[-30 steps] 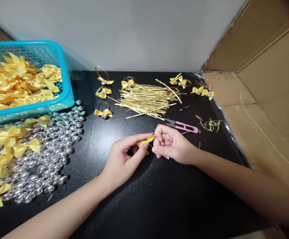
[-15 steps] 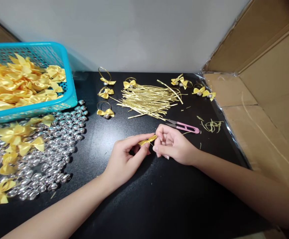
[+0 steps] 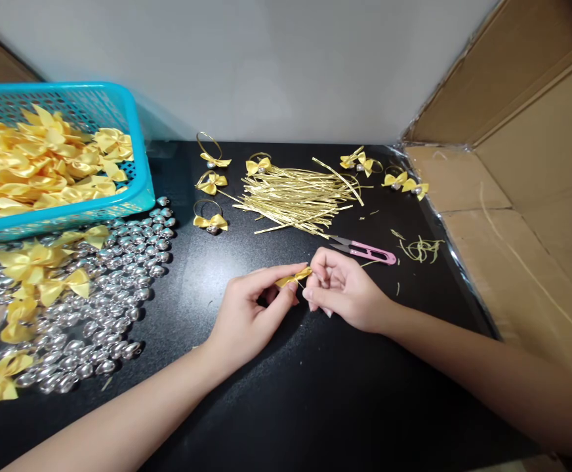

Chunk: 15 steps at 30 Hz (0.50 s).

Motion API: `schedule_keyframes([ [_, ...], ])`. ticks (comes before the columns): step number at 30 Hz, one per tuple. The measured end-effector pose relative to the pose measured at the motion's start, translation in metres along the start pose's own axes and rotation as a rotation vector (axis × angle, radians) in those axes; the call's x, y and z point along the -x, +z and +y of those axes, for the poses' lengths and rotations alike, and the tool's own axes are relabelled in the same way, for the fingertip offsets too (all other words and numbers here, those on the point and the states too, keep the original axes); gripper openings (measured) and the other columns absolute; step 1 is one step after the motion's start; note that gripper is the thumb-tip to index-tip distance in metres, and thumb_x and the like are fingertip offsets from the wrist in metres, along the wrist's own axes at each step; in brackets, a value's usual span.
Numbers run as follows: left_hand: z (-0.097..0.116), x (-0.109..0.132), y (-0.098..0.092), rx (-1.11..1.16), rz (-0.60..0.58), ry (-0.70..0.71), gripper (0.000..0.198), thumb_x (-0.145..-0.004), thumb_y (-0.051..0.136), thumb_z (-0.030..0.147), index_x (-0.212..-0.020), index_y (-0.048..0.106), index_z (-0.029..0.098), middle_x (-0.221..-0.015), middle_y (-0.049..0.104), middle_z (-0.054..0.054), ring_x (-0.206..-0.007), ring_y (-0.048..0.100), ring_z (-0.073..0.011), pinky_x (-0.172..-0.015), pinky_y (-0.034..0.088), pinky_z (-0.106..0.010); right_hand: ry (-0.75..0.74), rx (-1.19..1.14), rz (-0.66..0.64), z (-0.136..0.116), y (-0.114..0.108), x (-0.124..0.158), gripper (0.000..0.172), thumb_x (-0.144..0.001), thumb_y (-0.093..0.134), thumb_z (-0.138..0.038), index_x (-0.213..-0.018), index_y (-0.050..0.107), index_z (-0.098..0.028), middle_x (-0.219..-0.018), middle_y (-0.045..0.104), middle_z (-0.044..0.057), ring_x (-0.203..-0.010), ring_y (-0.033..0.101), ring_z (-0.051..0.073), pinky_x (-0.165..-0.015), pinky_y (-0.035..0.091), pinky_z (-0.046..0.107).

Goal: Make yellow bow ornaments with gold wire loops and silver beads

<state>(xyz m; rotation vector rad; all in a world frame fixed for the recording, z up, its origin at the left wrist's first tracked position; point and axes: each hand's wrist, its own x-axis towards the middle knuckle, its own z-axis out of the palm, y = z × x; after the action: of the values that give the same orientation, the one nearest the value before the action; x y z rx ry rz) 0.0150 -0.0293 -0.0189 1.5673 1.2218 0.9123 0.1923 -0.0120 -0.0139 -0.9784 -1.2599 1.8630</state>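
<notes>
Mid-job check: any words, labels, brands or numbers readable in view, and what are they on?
None. The blue basket, pink snips, cardboard box and the yellow bow pinched by the left hand show no print or label.

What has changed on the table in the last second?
Hardly anything. The left hand still pinches the yellow bow, and the right hand keeps its fingers closed at the bow's other end. Nothing was picked up or let go. The pink scissors, gold ties and blue basket lie as before.
</notes>
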Motion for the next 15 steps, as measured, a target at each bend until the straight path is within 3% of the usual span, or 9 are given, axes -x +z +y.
schedule_keyframes([
  [15,-0.0019,0.0018,0.0004,-0.016,-0.01,-0.027,0.027,-0.087,0.061,0.024,-0.11,0.073,0.018,-0.075,0.074,-0.004,-0.058,0.063,-0.0132,-0.053,0.048,-0.023,-0.003,-0.014,0.025,0.0016,0.0024,0.0002,0.032,-0.074,0.068,-0.012,-0.071,0.038,-0.021,-0.059,0.053,-0.008,-0.048,0.048,0.004,-0.045,0.04,0.015],
])
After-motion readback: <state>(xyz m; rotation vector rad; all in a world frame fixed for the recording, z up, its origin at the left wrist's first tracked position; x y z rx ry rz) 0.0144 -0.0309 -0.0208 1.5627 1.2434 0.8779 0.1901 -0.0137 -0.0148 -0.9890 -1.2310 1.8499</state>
